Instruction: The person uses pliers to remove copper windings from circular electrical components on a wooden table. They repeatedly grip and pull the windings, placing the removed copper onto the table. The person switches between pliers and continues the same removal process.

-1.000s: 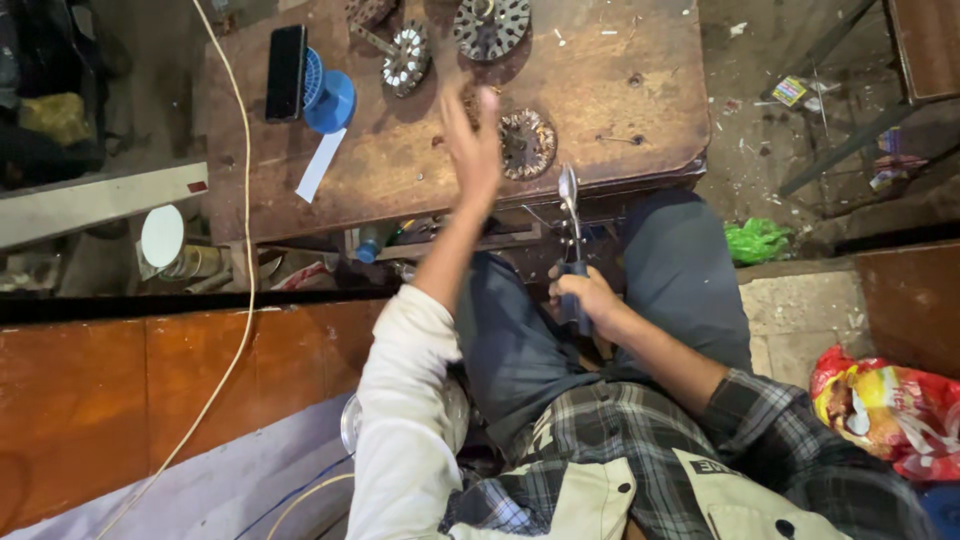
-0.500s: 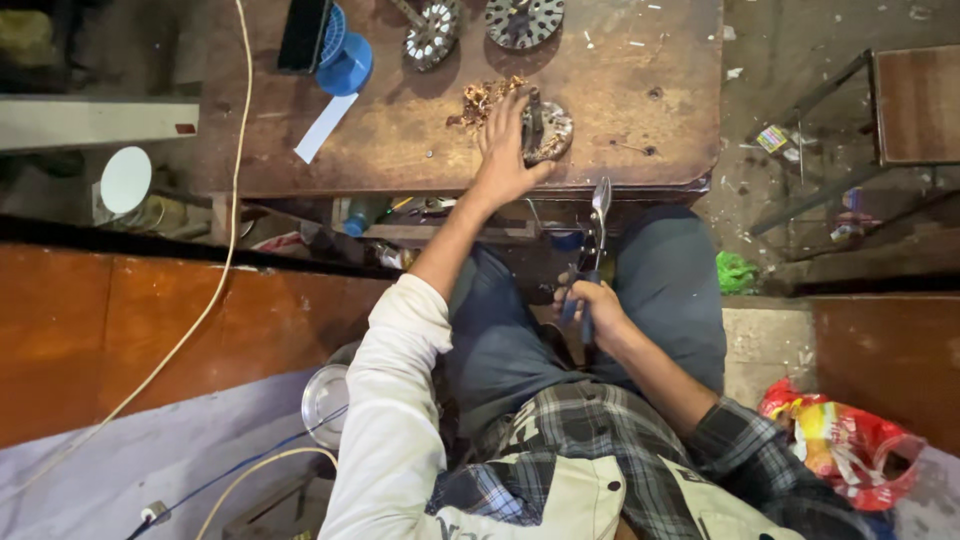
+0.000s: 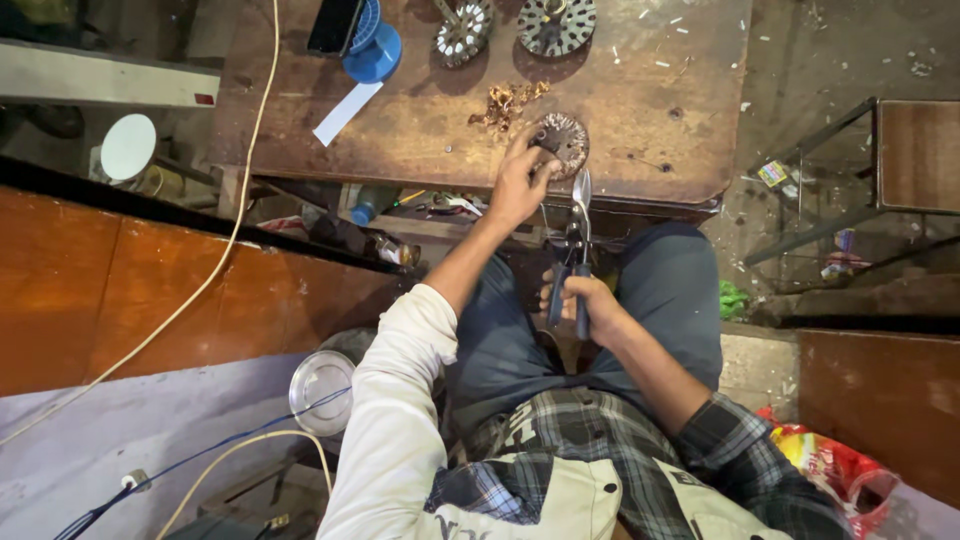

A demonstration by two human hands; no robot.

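Note:
A round motor stator with copper windings [image 3: 566,138] lies near the front edge of the worn wooden table [image 3: 420,150]. My left hand [image 3: 520,185] reaches out from a white sleeve and grips the stator's near side with its fingers. My right hand [image 3: 597,310] rests over my lap and is closed on the blue handles of metal pliers [image 3: 578,225]. The jaws point up toward the table edge, just below the stator. A small heap of copper wire scraps [image 3: 505,100] lies just beyond the stator.
Two more round stators [image 3: 465,30] [image 3: 557,22] sit at the table's far side, beside a blue round object [image 3: 375,52], a dark phone [image 3: 335,22] and a white paper strip [image 3: 347,112]. A cream cable [image 3: 235,230] hangs left. A red snack bag [image 3: 830,465] lies at the right.
My left hand has come down from the air above the table onto the copper-wound stator and closed on its edge. My right hand has kept the pliers over my lap.

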